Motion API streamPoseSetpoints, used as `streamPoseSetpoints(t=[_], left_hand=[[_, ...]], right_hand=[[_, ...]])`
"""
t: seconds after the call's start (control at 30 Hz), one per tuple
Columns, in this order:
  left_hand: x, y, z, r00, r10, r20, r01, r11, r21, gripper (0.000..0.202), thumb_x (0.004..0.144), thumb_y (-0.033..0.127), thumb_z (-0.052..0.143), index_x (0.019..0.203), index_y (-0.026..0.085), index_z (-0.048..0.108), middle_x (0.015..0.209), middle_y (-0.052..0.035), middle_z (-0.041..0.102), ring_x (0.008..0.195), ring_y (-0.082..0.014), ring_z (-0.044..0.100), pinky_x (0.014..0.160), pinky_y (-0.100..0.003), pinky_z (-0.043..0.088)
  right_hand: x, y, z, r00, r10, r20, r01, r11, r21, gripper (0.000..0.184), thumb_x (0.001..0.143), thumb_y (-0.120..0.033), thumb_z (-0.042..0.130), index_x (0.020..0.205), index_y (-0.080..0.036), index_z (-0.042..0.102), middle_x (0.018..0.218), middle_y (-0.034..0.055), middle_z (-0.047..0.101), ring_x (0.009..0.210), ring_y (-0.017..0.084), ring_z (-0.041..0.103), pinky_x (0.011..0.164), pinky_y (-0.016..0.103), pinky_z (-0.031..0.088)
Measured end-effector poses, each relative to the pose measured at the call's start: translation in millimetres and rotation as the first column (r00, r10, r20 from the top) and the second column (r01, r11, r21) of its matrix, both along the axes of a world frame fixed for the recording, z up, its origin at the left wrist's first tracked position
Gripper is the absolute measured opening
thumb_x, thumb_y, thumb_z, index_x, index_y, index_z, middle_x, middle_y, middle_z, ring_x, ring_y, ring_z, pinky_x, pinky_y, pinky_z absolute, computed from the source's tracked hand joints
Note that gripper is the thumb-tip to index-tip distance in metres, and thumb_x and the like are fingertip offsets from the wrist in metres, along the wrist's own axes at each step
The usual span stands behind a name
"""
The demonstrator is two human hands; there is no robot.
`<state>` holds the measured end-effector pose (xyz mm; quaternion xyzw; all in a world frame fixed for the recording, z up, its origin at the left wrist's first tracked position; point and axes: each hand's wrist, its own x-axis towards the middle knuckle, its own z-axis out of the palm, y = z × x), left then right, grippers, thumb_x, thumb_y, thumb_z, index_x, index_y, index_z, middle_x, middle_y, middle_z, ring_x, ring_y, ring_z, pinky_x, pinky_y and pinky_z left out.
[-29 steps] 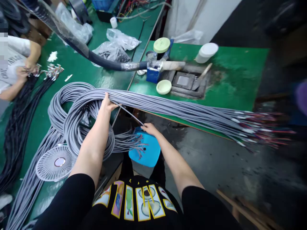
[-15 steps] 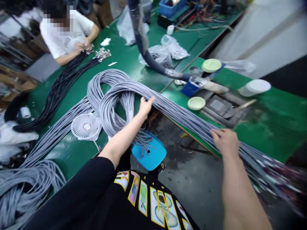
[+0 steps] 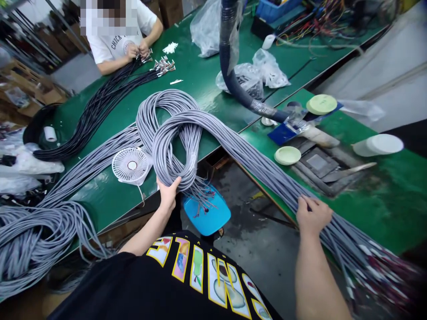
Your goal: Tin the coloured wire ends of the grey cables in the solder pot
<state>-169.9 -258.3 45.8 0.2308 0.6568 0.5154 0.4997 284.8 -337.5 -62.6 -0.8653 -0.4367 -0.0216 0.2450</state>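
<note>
Cables (image 3: 260,163), grey and bunched, run from a looped coil (image 3: 162,151) at the edge of the green table (image 3: 207,100) out to my right, across the corner of a second table (image 3: 403,191), to blurred ends with white tags and reddish wires. My left hand (image 3: 167,192) grasps the bottom of the coil, thumb on top; half a second ago it was up on the straight run, just right of the loop. My right hand (image 3: 313,214) is closed over that run near the tagged ends, about where it was then. A second ago it was drawing one strand away from the bunch, down over the blue stool (image 3: 211,220); now I see no single strand stretched between my hands. The wires hanging from the coil's underside still reach over that stool.

My view has swung left, so more shows of the heap of grey cable (image 3: 40,249) at lower left. The white fan (image 3: 132,165) sits just beside the coil. Across the table, a co-worker's hands (image 3: 137,52) remain at the black cables (image 3: 100,104).
</note>
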Motion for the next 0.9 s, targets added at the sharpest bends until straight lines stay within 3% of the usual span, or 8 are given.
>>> streamPoseSetpoints(t=[0.17, 0.3, 0.4, 0.6, 0.77, 0.83, 0.9], left_hand=[[6, 14, -8.0, 0.980, 0.189, 0.068, -0.190, 0.982, 0.001, 0.082, 0.062, 0.016, 0.073, 0.132, 0.034, 0.034, 0.127, -0.0065, 0.053, 0.091, -0.0170, 0.062, 0.065, -0.026, 0.055], [-2, 30, -3.3, 0.971, 0.214, 0.107, -0.212, 0.977, -0.022, 0.071, 0.062, 0.013, 0.069, 0.124, 0.031, 0.041, 0.107, -0.0022, 0.060, 0.075, -0.0125, 0.061, 0.063, -0.025, 0.055], [4, 51, 2.4, 0.968, 0.216, 0.127, -0.219, 0.976, 0.010, 0.064, 0.061, 0.011, 0.068, 0.118, 0.029, 0.045, 0.097, 0.0005, 0.060, 0.073, -0.0115, 0.061, 0.066, -0.025, 0.054], [20, 112, -8.1, 0.978, 0.117, 0.173, -0.131, 0.989, 0.075, 0.056, 0.063, 0.014, 0.066, 0.114, 0.026, 0.046, 0.088, 0.0025, 0.059, 0.067, -0.0105, 0.060, 0.065, -0.026, 0.055], [-10, 177, -27.8, 1.000, -0.015, 0.005, 0.014, 1.000, 0.022, 0.046, 0.070, 0.013, 0.057, 0.114, 0.023, 0.047, 0.088, 0.0002, 0.060, 0.069, -0.0112, 0.062, 0.069, -0.028, 0.056], [-24, 194, -31.5, 0.997, -0.068, -0.041, 0.067, 0.997, -0.022, 0.044, 0.071, 0.012, 0.056, 0.113, 0.020, 0.048, 0.086, -0.0022, 0.061, 0.072, -0.0149, 0.064, 0.073, -0.034, 0.057], [-33, 201, -32.5, 0.992, -0.100, -0.082, 0.097, 0.995, -0.034, 0.046, 0.071, 0.012, 0.058, 0.116, 0.018, 0.048, 0.094, -0.0071, 0.063, 0.086, -0.0204, 0.066, 0.082, -0.040, 0.055]], right_hand=[[-3, -1, 6.9, 0.999, 0.029, -0.012, -0.029, 1.000, 0.008, 0.020, 0.072, -0.032, 0.054, 0.072, -0.017, 0.068, 0.070, 0.0105, 0.054, 0.078, 0.028, 0.058, 0.071, 0.040, 0.039], [-3, -1, 6.5, 0.999, 0.040, -0.009, -0.040, 0.999, 0.001, 0.025, 0.072, -0.039, 0.050, 0.069, -0.021, 0.066, 0.071, 0.0119, 0.057, 0.079, 0.031, 0.061, 0.069, 0.042, 0.040], [-1, 1, 1.8, 1.000, 0.016, 0.003, -0.016, 1.000, 0.016, 0.027, 0.070, -0.045, 0.048, 0.064, -0.024, 0.065, 0.072, 0.0121, 0.060, 0.081, 0.032, 0.062, 0.071, 0.043, 0.041], [4, 1, -8.8, 1.000, 0.017, 0.023, -0.019, 0.998, 0.055, 0.032, 0.069, -0.049, 0.049, 0.064, -0.023, 0.067, 0.070, 0.0138, 0.059, 0.080, 0.035, 0.063, 0.070, 0.046, 0.041], [8, 0, -18.0, 0.999, -0.036, 0.033, 0.035, 0.999, 0.025, 0.033, 0.070, -0.049, 0.048, 0.071, -0.023, 0.069, 0.074, 0.0142, 0.060, 0.084, 0.033, 0.062, 0.071, 0.044, 0.041], [9, 0, -21.6, 0.998, -0.043, 0.035, 0.042, 0.999, 0.033, 0.031, 0.070, -0.046, 0.051, 0.071, -0.021, 0.069, 0.072, 0.0140, 0.060, 0.083, 0.033, 0.062, 0.072, 0.044, 0.040], [9, 1, -24.1, 0.997, -0.062, 0.035, 0.061, 0.998, 0.027, 0.027, 0.070, -0.042, 0.053, 0.070, -0.020, 0.068, 0.072, 0.0132, 0.060, 0.083, 0.033, 0.061, 0.073, 0.043, 0.040]])
